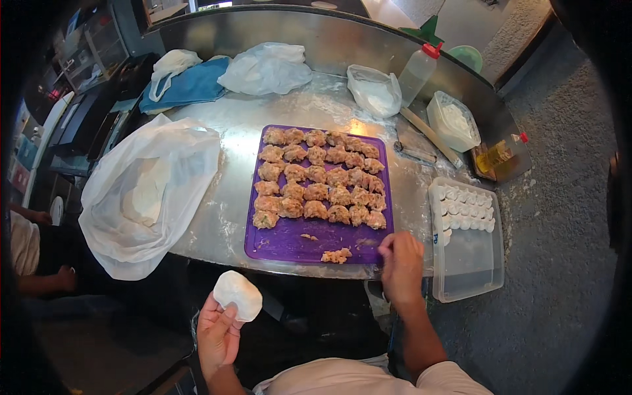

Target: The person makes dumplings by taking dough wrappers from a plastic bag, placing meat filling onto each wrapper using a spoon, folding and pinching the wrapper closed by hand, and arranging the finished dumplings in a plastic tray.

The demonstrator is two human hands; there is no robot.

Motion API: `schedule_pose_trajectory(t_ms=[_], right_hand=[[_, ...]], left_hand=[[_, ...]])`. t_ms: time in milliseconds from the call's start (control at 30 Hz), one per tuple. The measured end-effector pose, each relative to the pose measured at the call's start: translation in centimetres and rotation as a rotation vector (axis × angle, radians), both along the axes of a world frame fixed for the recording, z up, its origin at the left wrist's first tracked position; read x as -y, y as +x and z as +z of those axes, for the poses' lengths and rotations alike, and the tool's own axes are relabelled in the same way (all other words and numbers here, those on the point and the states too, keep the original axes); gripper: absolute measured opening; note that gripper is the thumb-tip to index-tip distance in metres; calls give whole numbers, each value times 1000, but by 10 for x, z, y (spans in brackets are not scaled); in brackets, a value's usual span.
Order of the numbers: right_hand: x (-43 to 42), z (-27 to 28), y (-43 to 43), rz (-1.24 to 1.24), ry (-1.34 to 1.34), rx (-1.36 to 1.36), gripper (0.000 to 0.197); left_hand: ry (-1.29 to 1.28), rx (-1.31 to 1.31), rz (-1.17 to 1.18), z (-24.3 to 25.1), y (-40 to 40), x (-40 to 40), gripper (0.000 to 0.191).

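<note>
My left hand (220, 328) pinches a round, flat white dough wrapper (238, 296) between thumb and fingers, in front of the table edge. Over the near right corner of a purple plastic board (286, 243) hovers my right hand (402, 261), palm down with curled fingers; its fingertips are partly hidden and no object shows in it. Rows of raw minced filling balls (316, 190) cover most of the board. A small loose lump of filling (336, 255) lies near its front edge. To the right, a clear plastic tub (466, 269) holds rows of pleated white dumplings (464, 210) at its far end.
An open plastic bag (190, 192) with wrappers (147, 192) lies left on the metal table (232, 158). Behind are a blue cloth (197, 86), a flour bag (379, 96), a squeeze bottle (418, 66), a rolling pin (429, 136) and an oil bottle (493, 155). Another person's hand (65, 279) is far left.
</note>
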State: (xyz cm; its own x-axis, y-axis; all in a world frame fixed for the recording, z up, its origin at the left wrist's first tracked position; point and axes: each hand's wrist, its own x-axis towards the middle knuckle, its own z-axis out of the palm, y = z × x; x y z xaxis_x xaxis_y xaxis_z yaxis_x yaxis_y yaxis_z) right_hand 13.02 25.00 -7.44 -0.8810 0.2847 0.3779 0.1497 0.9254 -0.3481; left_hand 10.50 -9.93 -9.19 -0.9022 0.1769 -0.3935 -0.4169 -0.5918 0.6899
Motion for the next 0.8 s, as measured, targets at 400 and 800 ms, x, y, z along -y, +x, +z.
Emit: schedule_pose_trajectory(t_ms=[400, 800], right_hand=[[-49, 11, -8, -221, 56, 20, 8], [-41, 21, -9, -175, 34, 82, 7]], left_hand=[[51, 16, 22, -8, -3, 12, 60], [24, -24, -25, -1, -7, 5, 61]])
